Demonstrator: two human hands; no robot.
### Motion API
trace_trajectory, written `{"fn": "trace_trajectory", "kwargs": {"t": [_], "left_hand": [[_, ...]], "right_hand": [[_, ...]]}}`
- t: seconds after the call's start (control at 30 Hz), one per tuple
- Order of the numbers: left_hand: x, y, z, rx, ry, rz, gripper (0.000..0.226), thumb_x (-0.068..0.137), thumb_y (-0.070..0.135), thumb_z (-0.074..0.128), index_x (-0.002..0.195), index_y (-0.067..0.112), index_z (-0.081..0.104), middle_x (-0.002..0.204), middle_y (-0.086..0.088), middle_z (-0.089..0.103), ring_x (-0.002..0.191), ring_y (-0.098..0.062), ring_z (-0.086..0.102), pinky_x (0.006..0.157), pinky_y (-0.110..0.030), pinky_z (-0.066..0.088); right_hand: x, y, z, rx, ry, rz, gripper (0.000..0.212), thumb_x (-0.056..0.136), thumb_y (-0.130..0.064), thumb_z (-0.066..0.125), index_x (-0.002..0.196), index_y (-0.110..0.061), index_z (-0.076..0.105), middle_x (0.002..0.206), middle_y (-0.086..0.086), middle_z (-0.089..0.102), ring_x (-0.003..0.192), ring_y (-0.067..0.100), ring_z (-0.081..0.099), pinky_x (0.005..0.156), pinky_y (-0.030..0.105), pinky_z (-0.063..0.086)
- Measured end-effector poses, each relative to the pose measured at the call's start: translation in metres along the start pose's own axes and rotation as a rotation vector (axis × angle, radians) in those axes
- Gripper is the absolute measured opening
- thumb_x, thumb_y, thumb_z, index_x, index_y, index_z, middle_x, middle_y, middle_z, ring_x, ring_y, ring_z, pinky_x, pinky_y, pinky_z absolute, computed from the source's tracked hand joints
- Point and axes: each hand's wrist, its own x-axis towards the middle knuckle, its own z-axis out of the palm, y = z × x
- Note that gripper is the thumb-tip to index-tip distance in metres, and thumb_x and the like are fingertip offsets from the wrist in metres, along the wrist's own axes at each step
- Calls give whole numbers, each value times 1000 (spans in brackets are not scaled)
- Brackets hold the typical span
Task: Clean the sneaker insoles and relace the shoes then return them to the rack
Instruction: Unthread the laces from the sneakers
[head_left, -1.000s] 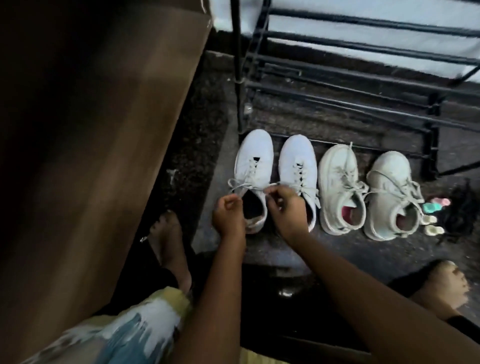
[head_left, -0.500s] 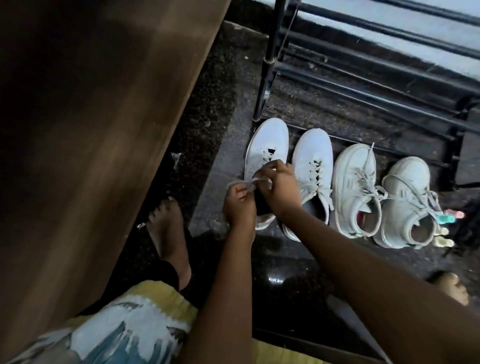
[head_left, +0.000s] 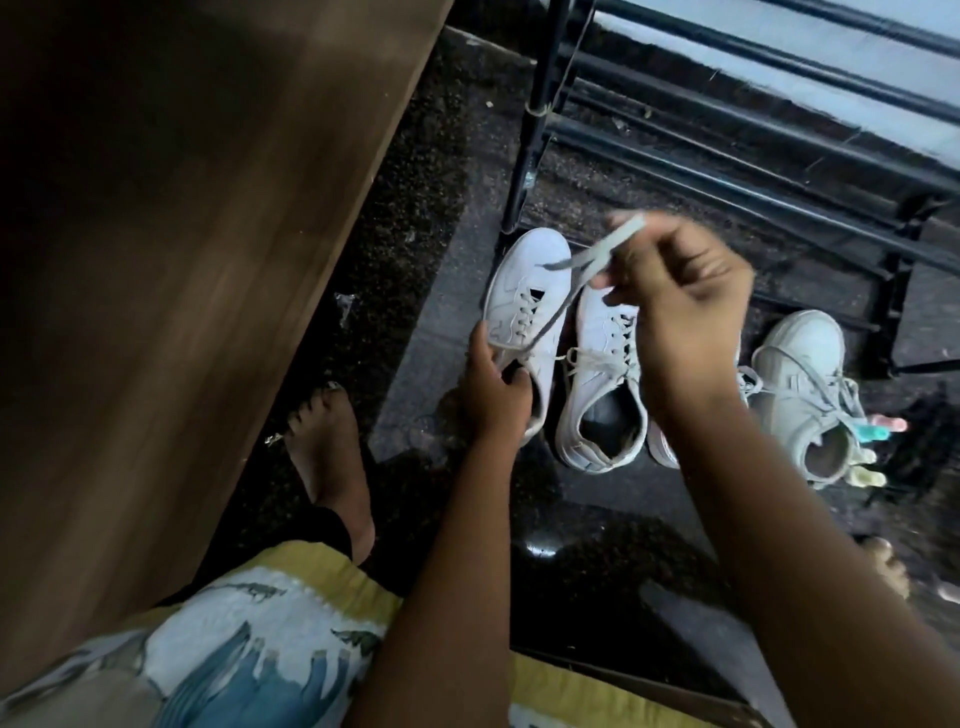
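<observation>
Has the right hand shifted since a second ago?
Yes. The right hand has lifted from the opening of the leftmost sneaker toward the rack, drawing the lace up with it.

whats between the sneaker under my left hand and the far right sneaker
In the head view, two sneakers: a laced white sneaker and a pink-lined sneaker mostly hidden behind the right forearm.

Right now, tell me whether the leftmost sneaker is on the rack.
No, the leftmost sneaker sits on the floor before the rack.
</observation>
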Motion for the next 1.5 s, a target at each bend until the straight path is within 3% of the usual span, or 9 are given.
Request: {"fn": "trace_trajectory", "kwargs": {"t": [0.2, 0.4, 0.5, 0.67, 0.83, 0.97, 1.13, 1.3, 1.5], "left_hand": [[6, 9, 2, -18, -89, -10, 46, 87, -8, 39, 123, 14, 59, 130, -4, 53, 113, -14, 54, 97, -21, 39], [4, 46, -21, -518, -155, -174, 41, 90, -5, 38, 121, 10, 60, 114, -2, 63, 91, -11, 57, 71, -17, 43], [5, 69, -35, -433, -226, -69, 32, 79, 21, 49, 104, 24, 68, 113, 7, 67, 97, -9, 57, 79, -26, 37], [-10, 123, -48, -174, -417, 170, 55, 49, 57, 48, 92, 31, 69, 101, 14, 68, 93, -3, 56, 78, -26, 36], [-22, 141, -41, 43, -593, 230, 63, 48, 63, 43, 92, 28, 70, 102, 6, 68, 99, -3, 57, 81, -25, 35], [-16, 130, -42, -160, -522, 157, 50, 48, 56, 51, 85, 27, 66, 87, 4, 62, 85, -12, 58, 78, -28, 40], [-7, 121, -43, -242, -482, 111, 36, 67, 34, 48, 101, 30, 59, 103, 6, 58, 81, -14, 59, 64, -22, 41], [-6, 107, -40, -460, -517, 24, 43, 73, 30, 45, 114, 23, 57, 120, 2, 56, 106, -18, 59, 79, -26, 44], [-5, 95, -43, -450, -524, 34, 40, 87, 28, 41, 122, 20, 56, 128, 5, 55, 123, -13, 49, 102, -35, 36]], "right_hand": [[24, -50, 0, 69, -28, -89, 13, 91, -2, 55, 83, -7, 65, 67, -4, 68, 57, 11, 62, 54, 23, 50], [42, 10, -7, -128, -17, 170, 27, 89, 9, 53, 107, -9, 63, 97, -1, 63, 86, 18, 62, 74, 29, 56], [28, 53, -15, -305, 8, 381, 40, 88, 6, 55, 124, -11, 55, 84, -13, 56, 80, 21, 60, 79, 41, 55], [-6, 110, -18, -509, -81, 516, 25, 81, -3, 64, 101, -19, 61, 91, -2, 64, 79, 18, 59, 82, 39, 54], [-18, 144, -4, -525, -142, 646, 31, 79, -21, 73, 107, -15, 61, 78, 4, 60, 80, 24, 61, 81, 39, 52], [-8, 144, -4, -604, -50, 587, 26, 86, -32, 64, 66, -18, 55, 74, 7, 63, 77, 28, 62, 73, 35, 49], [0, 111, -12, -537, 56, 414, 30, 86, -26, 62, 60, -12, 56, 61, 7, 61, 56, 15, 51, 58, 28, 40], [8, 70, -19, -515, -149, 287, 57, 94, -30, 56, 46, -19, 27, 34, -9, 26, 38, 7, 24, 46, 26, 22], [31, 13, -20, -846, -347, 146, 55, 93, -39, 54, 47, -15, 35, 39, -7, 33, 40, 11, 32, 53, 28, 27]]}}
